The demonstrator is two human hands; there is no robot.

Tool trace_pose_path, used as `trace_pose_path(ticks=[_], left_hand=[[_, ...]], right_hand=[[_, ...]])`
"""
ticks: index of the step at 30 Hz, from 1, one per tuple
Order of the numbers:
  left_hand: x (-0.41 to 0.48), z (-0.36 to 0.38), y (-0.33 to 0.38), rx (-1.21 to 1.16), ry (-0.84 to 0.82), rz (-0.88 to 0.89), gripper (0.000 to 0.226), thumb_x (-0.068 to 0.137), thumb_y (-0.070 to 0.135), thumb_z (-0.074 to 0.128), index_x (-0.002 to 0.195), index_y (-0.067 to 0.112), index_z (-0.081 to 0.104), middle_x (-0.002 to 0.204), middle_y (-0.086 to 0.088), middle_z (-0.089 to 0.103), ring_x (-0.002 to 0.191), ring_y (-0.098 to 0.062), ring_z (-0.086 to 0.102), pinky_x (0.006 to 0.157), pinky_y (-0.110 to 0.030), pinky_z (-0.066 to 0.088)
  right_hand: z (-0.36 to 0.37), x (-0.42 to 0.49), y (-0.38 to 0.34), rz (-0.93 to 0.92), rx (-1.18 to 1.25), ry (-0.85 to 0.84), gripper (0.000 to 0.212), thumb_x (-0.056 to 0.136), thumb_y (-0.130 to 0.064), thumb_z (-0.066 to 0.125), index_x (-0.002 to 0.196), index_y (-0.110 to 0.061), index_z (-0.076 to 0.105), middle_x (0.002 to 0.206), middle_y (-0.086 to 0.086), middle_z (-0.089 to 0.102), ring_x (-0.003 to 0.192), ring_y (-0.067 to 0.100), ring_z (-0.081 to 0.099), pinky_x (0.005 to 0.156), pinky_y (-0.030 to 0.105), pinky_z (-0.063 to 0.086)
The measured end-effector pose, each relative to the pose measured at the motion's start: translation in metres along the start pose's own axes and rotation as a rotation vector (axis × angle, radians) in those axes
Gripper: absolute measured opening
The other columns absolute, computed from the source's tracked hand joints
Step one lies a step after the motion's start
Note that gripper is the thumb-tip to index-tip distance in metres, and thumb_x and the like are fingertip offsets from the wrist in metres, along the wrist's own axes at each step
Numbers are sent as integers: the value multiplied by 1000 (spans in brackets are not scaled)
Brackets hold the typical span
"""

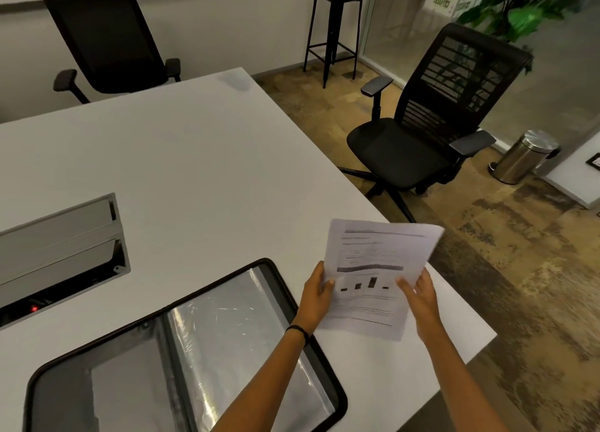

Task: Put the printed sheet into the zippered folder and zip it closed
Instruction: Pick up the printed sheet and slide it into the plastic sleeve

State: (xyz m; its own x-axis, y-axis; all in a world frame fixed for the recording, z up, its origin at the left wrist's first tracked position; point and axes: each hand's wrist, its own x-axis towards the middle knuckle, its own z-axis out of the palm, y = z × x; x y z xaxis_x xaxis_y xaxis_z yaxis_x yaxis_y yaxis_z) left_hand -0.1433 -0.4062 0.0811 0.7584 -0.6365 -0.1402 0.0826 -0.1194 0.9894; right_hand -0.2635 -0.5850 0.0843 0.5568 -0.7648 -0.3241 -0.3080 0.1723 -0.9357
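Observation:
The printed sheet (pixel 373 269), white with text lines and a small bar chart, is held above the table's right edge. My left hand (pixel 316 297) grips its left edge with the thumb on top. Along its right edge, my right hand (pixel 422 298) pinches it the same way. The zippered folder (pixel 201 350) lies open flat on the table to the left of the sheet, black-rimmed, with clear plastic sleeves showing on its right half. My left forearm crosses over the folder's right corner.
The white table (pixel 178 158) has a recessed cable box (pixel 61 249) with its lid up at the left. One black office chair (pixel 431 123) stands off the right edge, another (pixel 110 38) behind the table. A stool (pixel 334 25) and a steel bin (pixel 526 155) stand on the floor.

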Motion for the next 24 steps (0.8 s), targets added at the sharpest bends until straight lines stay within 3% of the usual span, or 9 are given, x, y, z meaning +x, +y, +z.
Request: trace_pose_path(ticks=[2,6,9,13,18,21,24], left_hand=[[1,0,6,7,12,47,33,98,7,44,123,28,44,120,14,55,106,14,55,93,-10,47],[4,2,19,14,83,82,37,98,10,45,107,46,47,112,16,59,101,14,56,88,-5,47],[-1,7,18,17,106,77,41,99,13,44,111,52,45,113,25,55,105,17,52,92,-2,42],[-7,14,15,25,122,63,45,101,6,35,115,48,46,120,14,56,112,2,52,103,-16,39],[-9,4,18,0,163,68,56,100,0,33,109,52,50,110,22,58,99,20,54,88,1,42],[-13,-15,17,-15,202,31,47,99,1,36,111,45,49,109,20,58,95,22,56,83,4,43],[-20,-41,14,-21,255,13,36,99,3,39,125,25,51,114,9,61,98,9,59,85,-3,48]], right_hand=[[-1,-2,-11,-62,51,67,38,85,-14,65,118,-25,52,117,1,60,102,19,58,89,42,49],[-4,-8,-20,-138,90,197,31,85,-7,64,115,-11,58,111,5,62,95,17,59,90,39,48],[0,-16,-19,-166,84,182,34,85,-5,63,118,-7,57,112,8,61,101,21,56,88,36,47],[5,-25,-11,-159,5,138,39,87,-4,59,125,-1,50,118,14,59,104,25,54,91,42,46],[5,-30,-6,-216,-125,86,33,89,-6,57,120,5,53,117,23,62,102,34,59,84,38,49],[8,-31,-12,-247,-163,-2,24,88,-9,59,111,-3,60,106,15,65,87,24,62,72,29,53],[21,-36,-20,-267,-173,-114,16,86,-11,62,90,-26,62,92,4,67,76,10,64,58,17,52]])
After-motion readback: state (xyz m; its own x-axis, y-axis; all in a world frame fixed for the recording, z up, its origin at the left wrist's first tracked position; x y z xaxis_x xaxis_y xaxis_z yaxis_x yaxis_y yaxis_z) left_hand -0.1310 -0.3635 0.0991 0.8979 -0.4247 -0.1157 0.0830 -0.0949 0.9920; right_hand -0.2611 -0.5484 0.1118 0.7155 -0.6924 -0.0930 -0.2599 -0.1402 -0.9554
